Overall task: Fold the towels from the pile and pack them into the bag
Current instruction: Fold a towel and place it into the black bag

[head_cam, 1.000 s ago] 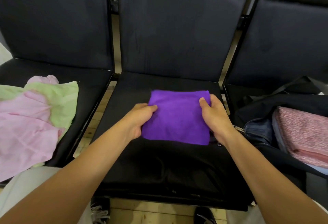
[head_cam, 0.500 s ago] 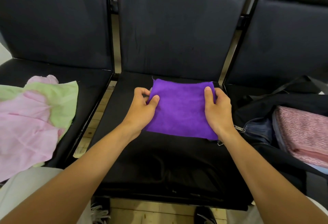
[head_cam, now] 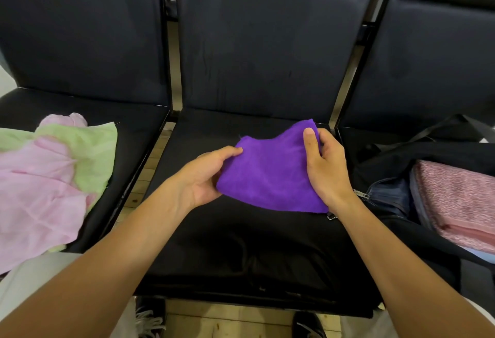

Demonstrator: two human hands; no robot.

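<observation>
While both hands grip it, a folded purple towel (head_cam: 270, 174) hangs just above the middle seat (head_cam: 241, 244) of a row of black chairs.

Its long axis runs left to right, the right end tilted higher toward the seat back. The left hand (head_cam: 206, 174) pinches the left edge, thumb on top; the right hand (head_cam: 325, 166) clasps the right edge. Bare cushion lies in front of the towel. On the left seat sits a loose pile of pink and green towels (head_cam: 51, 177); on the right seat an open dark bag (head_cam: 385, 177) holds a folded pink towel (head_cam: 458, 201).
</observation>
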